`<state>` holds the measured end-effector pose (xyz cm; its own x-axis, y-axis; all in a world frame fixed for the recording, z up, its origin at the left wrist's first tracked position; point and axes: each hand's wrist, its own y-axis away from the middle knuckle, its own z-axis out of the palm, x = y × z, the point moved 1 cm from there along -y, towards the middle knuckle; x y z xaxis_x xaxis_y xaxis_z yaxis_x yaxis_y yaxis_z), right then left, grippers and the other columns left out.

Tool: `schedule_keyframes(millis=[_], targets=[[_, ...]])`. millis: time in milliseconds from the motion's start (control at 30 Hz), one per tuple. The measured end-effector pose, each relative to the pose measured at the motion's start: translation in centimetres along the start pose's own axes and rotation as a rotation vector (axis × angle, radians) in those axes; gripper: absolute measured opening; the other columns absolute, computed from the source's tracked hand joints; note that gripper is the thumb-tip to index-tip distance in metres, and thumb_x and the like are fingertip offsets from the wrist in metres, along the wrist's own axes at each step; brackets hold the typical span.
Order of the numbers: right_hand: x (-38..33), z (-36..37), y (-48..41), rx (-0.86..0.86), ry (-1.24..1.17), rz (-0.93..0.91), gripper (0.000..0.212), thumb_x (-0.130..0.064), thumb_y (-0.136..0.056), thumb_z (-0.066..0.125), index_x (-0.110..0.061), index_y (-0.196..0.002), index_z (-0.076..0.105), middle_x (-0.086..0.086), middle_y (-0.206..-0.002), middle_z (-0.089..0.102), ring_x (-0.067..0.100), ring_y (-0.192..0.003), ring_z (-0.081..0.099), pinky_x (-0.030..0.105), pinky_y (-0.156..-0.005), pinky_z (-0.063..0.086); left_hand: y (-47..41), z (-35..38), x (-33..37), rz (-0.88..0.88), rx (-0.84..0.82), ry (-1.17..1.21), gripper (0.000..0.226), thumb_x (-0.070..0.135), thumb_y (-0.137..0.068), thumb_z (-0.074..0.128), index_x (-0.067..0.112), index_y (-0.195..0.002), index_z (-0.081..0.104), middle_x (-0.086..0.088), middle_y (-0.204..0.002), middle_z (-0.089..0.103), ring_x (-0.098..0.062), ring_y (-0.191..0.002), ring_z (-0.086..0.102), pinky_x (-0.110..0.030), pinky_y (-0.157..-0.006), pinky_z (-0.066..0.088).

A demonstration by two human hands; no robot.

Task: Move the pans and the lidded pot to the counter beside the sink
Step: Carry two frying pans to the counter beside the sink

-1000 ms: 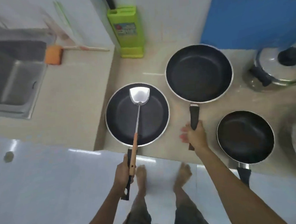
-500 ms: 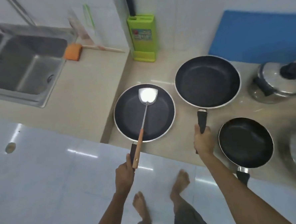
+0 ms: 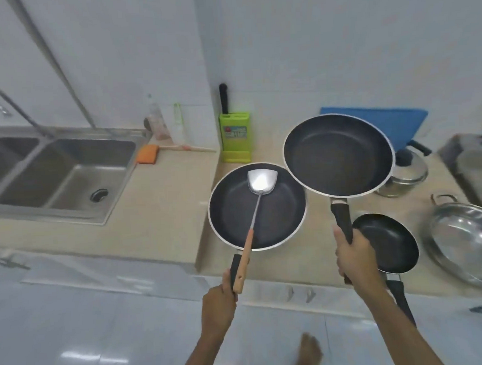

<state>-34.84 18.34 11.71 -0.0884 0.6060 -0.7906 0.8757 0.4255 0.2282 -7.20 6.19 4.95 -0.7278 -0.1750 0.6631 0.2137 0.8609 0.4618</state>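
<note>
Two pans are in the person's hands, one pan in each. The left hand [image 3: 217, 303] is wrapped tight around the black handle of the pan with the spatula [image 3: 256, 205], and it pinches the wooden spatula handle [image 3: 243, 262] against it too. The metal spatula [image 3: 261, 181] lies inside that pan, with its blade at the far side. The right hand [image 3: 354, 255] is closed around the handle of the big pan [image 3: 338, 155], which is up in the air and tipped a little, with its bowl hiding part of the lidded pot [image 3: 410, 172]. Both handles point back at the person, so each pan sticks out straight ahead of its hand.

All the free room is to the left. The sink [image 3: 64, 170] is far over there, and the bare counter beside the sink [image 3: 162, 204] lies between it and the pans. That counter looks a step higher than the right counter [image 3: 317, 256], so I think the pans must stay lifted as they swing left. The left hand is nearer to that spot, so its pan should likely go down first, with the big pan next to it.

One small pan [image 3: 386, 242] sits on the right counter, just by the right hand, and no hand holds it. The lidded pot is at the back, also not held. The spatula is loose in its pan, so a fast swing could make it slide
</note>
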Motion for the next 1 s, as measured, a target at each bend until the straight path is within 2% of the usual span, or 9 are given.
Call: schedule_keyframes(millis=[167,300,400,567,667,700,767,800,1000], targets=[[-3.8,1.5,5.7,0.003,-0.070,-0.098,0.033,-0.045,-0.101,0.053,-0.017,-0.085,0.056,0.005,-0.054,0.057,0.013,-0.034,0.053,0.029,-0.034,0.046,0.9,-7.2,-2.9,0.020,0.093,0.053,0.077,0.064,-0.101,0.026,0.017,-0.048,0.057,-0.001,-0.046,0.062,-0.019,-0.045,0.060,-0.024,-0.038,0.042],[-6.7,5.3,9.5,-0.090,-0.091,-0.166,0.034,-0.044,-0.101,0.053,-0.016,-0.083,0.052,0.006,-0.054,0.056,0.017,-0.033,0.049,0.029,-0.035,0.042,1.5,-14.2,-6.7,-0.028,0.208,0.083,0.078,0.067,-0.099,0.021,0.017,-0.050,0.054,-0.001,-0.048,0.060,-0.019,-0.046,0.059,-0.023,-0.038,0.040],[-8.9,9.4,11.3,-0.194,-0.068,-0.198,0.033,-0.040,-0.102,0.054,-0.012,-0.085,0.054,0.009,-0.055,0.057,0.013,-0.031,0.048,0.028,-0.032,0.042,1.6,-19.5,-9.7,-0.094,0.310,0.105,0.079,0.068,-0.099,0.020,0.016,-0.050,0.055,-0.002,-0.049,0.062,-0.020,-0.046,0.059,-0.024,-0.041,0.041],[-13.3,18.8,14.5,-0.361,-0.015,-0.267,0.037,-0.042,-0.103,0.052,-0.011,-0.084,0.055,0.011,-0.055,0.059,0.019,-0.032,0.051,0.032,-0.035,0.045,1.5,-28.1,-15.1,-0.213,0.488,0.199,0.074,0.067,-0.098,0.025,0.016,-0.052,0.054,-0.004,-0.051,0.060,-0.017,-0.047,0.057,-0.025,-0.043,0.041],[-16.7,25.5,16.9,-0.456,0.039,-0.333,0.041,-0.045,-0.105,0.043,-0.012,-0.086,0.058,0.019,-0.068,0.065,0.033,-0.051,0.063,0.044,-0.052,0.053,0.8,-32.9,-18.4,-0.275,0.594,0.263,0.073,0.064,-0.100,0.026,0.015,-0.054,0.054,-0.005,-0.052,0.058,-0.018,-0.047,0.054,-0.024,-0.042,0.040],[-18.0,28.0,17.7,-0.492,0.045,-0.351,0.041,-0.044,-0.105,0.041,-0.011,-0.087,0.059,0.019,-0.069,0.065,0.032,-0.050,0.062,0.041,-0.049,0.052,0.3,-34.5,-19.5,-0.301,0.629,0.280,0.073,0.063,-0.101,0.026,0.014,-0.055,0.055,-0.005,-0.052,0.059,-0.019,-0.047,0.054,-0.024,-0.043,0.040],[-20.2,32.9,19.1,-0.566,0.043,-0.347,0.042,-0.044,-0.106,0.039,-0.011,-0.088,0.059,0.015,-0.060,0.061,0.024,-0.036,0.052,0.030,-0.035,0.041,-0.7,-37.9,-21.8,-0.354,0.689,0.315,0.073,0.061,-0.102,0.026,0.012,-0.057,0.058,-0.006,-0.054,0.061,-0.020,-0.048,0.056,-0.025,-0.043,0.040],[-21.4,35.6,19.7,-0.601,0.044,-0.337,0.042,-0.045,-0.106,0.038,-0.012,-0.088,0.058,0.013,-0.057,0.058,0.022,-0.033,0.047,0.026,-0.033,0.036,-1.4,-39.8,-22.9,-0.376,0.715,0.332,0.074,0.061,-0.102,0.026,0.011,-0.058,0.058,-0.006,-0.053,0.061,-0.020,-0.048,0.056,-0.025,-0.044,0.040],[-29.4,50.0,23.8,-0.744,0.019,-0.343,0.039,-0.042,-0.106,0.038,-0.013,-0.087,0.056,0.012,-0.052,0.057,0.024,-0.032,0.048,0.021,-0.035,0.033,-5.8,-50.8,-28.5,-0.533,0.821,0.416,0.074,0.058,-0.103,0.025,0.009,-0.059,0.059,-0.009,-0.056,0.061,-0.025,-0.051,0.055,-0.032,-0.051,0.044]])
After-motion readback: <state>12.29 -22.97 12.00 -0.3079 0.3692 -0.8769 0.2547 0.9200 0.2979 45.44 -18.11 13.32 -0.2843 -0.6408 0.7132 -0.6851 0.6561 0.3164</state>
